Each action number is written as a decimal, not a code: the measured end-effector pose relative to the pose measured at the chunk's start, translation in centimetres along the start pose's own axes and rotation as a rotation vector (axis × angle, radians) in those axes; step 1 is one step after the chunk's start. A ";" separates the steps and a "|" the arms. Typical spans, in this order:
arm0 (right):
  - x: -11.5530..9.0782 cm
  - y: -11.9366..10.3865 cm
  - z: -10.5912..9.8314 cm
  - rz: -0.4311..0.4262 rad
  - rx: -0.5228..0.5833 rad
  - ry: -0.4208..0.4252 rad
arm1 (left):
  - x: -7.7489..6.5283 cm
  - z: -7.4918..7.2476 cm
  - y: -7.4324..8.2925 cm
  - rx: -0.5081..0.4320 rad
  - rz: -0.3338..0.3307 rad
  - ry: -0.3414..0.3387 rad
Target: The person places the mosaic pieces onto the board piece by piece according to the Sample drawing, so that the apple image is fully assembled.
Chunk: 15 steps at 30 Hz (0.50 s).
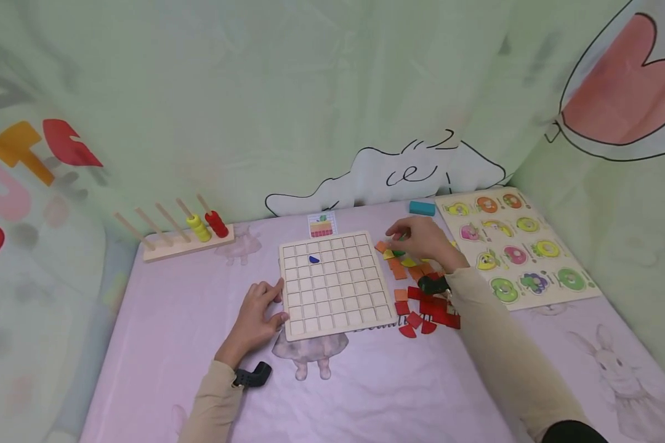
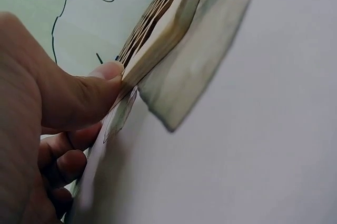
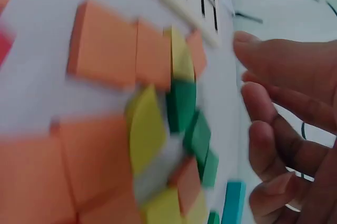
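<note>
A pale wooden grid board [image 1: 338, 331] lies mid-table, with one small dark blue piece [image 1: 314, 259] on its upper left part. My left hand [image 1: 257, 317] touches the board's left edge with its fingertips; the left wrist view shows a fingertip [image 2: 110, 70] right against the wooden side. Over the loose pieces right of the board hovers my right hand [image 1: 421, 239]. In the right wrist view its thumb and fingers [image 3: 258, 95] are loosely bent and apart, with nothing between them. Orange pieces [image 3: 105, 42], yellow pieces [image 3: 145, 129] and green pieces [image 3: 181, 105] lie beside it.
Red pieces [image 1: 433, 306] are heaped below the orange ones. A small picture card [image 1: 322, 226] sits behind the board. At the left stands a peg rack [image 1: 188, 246] with yellow and red beads. A fruit puzzle board [image 1: 518, 246] and a teal block [image 1: 422, 208] are at the right.
</note>
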State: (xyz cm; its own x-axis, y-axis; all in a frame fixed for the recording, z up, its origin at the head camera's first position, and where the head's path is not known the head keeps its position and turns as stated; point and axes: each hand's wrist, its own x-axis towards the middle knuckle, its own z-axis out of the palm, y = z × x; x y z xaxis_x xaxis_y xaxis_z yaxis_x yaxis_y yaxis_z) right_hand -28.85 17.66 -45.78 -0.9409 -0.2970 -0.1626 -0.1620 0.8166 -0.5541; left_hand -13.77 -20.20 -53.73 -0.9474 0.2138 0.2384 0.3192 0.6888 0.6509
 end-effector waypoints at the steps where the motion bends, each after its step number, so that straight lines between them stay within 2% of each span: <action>1: -0.2 0.3 -0.2 0.014 -0.005 -0.013 | 0.0 0.0 0.0 0.001 0.003 0.001; 7: -1.2 1.9 -0.1 0.035 0.016 -0.095 | -0.1 -0.1 0.0 -0.002 0.006 -0.001; 15: -1.3 2.8 0.3 0.026 0.030 -0.091 | -0.1 0.0 0.0 -0.007 0.005 0.005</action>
State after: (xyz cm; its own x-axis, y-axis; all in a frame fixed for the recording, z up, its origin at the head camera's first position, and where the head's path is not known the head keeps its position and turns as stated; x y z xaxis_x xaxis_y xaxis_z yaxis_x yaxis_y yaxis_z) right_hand -27.98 20.16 -47.38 -0.9134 -0.3210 -0.2503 -0.1277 0.8098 -0.5726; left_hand -13.67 -20.20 -53.80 -0.9455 0.2142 0.2452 0.3244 0.6831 0.6543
